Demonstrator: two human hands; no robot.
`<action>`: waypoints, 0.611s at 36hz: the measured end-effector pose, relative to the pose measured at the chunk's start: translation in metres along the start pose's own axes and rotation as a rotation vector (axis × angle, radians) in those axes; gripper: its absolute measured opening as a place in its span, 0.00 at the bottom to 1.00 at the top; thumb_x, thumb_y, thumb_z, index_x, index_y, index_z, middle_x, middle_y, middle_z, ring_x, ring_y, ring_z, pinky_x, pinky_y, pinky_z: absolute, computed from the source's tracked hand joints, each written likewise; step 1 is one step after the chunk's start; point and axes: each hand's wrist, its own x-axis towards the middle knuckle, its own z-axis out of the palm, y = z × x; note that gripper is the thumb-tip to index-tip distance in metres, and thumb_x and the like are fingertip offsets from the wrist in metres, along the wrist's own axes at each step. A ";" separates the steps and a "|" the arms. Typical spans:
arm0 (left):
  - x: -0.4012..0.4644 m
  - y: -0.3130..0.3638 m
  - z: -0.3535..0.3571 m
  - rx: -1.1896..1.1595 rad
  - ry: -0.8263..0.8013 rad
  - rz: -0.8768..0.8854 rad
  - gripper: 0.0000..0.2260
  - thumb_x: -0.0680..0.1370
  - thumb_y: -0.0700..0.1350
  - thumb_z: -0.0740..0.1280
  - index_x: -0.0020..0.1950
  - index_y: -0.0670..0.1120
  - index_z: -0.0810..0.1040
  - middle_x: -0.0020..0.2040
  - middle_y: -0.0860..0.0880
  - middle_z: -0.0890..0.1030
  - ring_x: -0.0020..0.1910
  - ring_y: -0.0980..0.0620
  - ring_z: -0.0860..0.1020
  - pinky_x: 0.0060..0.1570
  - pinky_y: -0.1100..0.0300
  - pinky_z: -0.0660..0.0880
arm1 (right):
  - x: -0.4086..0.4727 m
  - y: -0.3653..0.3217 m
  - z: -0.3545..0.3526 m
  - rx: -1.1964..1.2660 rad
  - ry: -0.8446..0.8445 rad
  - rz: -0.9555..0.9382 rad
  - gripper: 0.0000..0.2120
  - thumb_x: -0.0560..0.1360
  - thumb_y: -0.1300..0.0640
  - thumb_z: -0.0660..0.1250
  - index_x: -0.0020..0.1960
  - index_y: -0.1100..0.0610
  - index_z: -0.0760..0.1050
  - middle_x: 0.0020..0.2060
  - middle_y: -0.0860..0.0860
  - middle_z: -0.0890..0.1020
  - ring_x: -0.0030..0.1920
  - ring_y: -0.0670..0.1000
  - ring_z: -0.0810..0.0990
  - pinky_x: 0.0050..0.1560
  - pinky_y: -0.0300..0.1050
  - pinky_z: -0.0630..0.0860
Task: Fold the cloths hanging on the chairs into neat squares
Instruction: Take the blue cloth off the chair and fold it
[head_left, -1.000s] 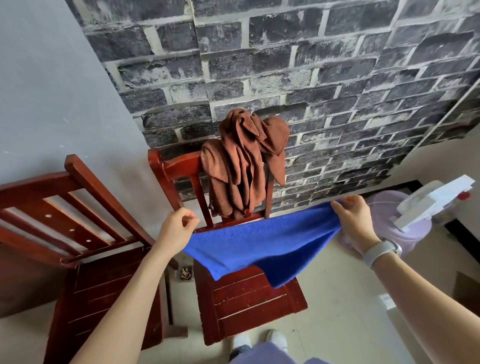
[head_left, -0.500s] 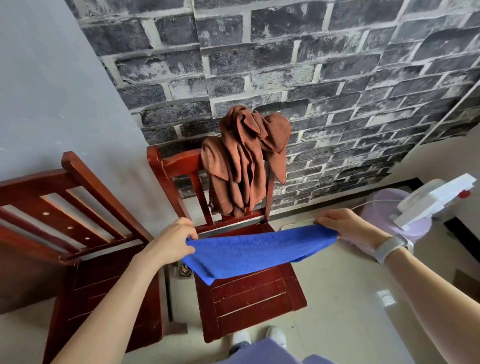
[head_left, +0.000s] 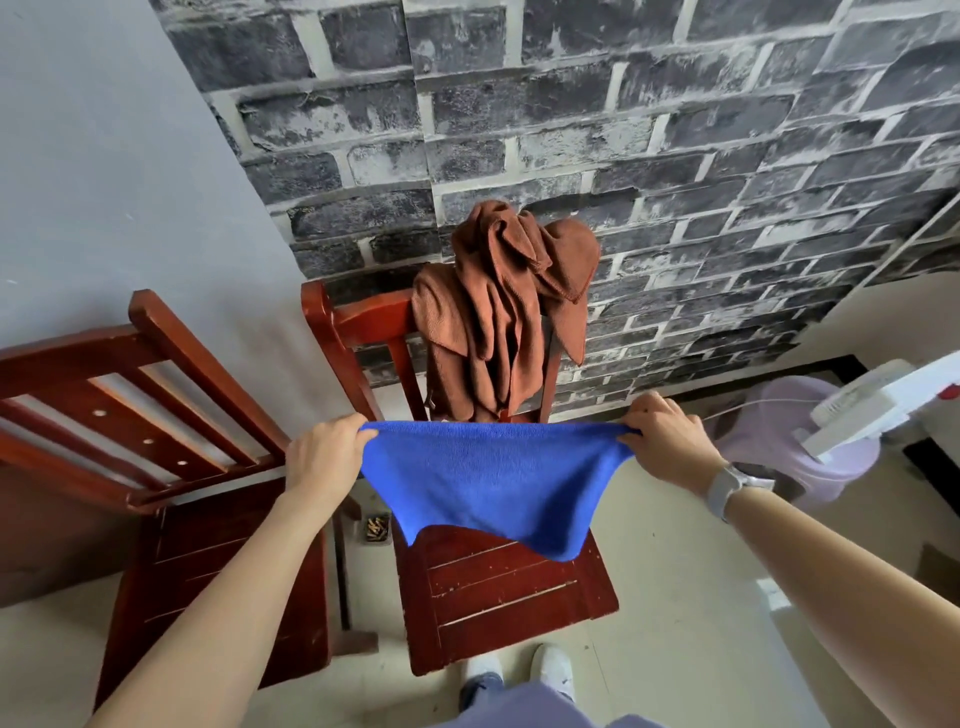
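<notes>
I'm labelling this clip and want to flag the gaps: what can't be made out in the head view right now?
- Brown cloth: bunched over the chair back, so its shape and count are unclear.
- Blue cloth: corners buried in the left hand and right hand; whether it is doubled is unclear.
- Left chair: cut off by the frame edge.
- Small items on the floor: too small to identify.

Two wooden chairs (head_left: 498, 592) (head_left: 156, 415), two cloths – one blue (head_left: 488, 483), one brown (head_left: 504, 317) – two hands (head_left: 324, 452) (head_left: 667, 441), one wristwatch (head_left: 727, 486), one fan (head_left: 883, 405).
</notes>
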 end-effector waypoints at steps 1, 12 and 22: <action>0.003 0.000 -0.002 -0.020 0.010 -0.007 0.10 0.80 0.47 0.59 0.51 0.44 0.77 0.47 0.40 0.81 0.46 0.37 0.77 0.40 0.52 0.69 | 0.003 -0.002 -0.001 -0.008 0.034 -0.015 0.13 0.77 0.54 0.58 0.58 0.53 0.75 0.57 0.53 0.71 0.63 0.55 0.68 0.57 0.50 0.65; 0.002 -0.021 -0.002 -0.122 0.282 -0.058 0.14 0.70 0.30 0.65 0.48 0.45 0.82 0.38 0.41 0.81 0.42 0.38 0.77 0.34 0.51 0.71 | 0.017 0.008 0.005 -0.255 0.388 -0.255 0.14 0.71 0.50 0.55 0.38 0.55 0.77 0.31 0.52 0.80 0.34 0.57 0.79 0.37 0.49 0.75; 0.015 -0.026 0.019 -0.137 0.147 -0.110 0.10 0.76 0.39 0.64 0.52 0.48 0.82 0.46 0.42 0.82 0.47 0.38 0.77 0.40 0.50 0.72 | 0.035 0.011 0.017 -0.171 0.404 -0.181 0.04 0.68 0.59 0.67 0.40 0.58 0.80 0.34 0.55 0.80 0.38 0.60 0.80 0.37 0.52 0.74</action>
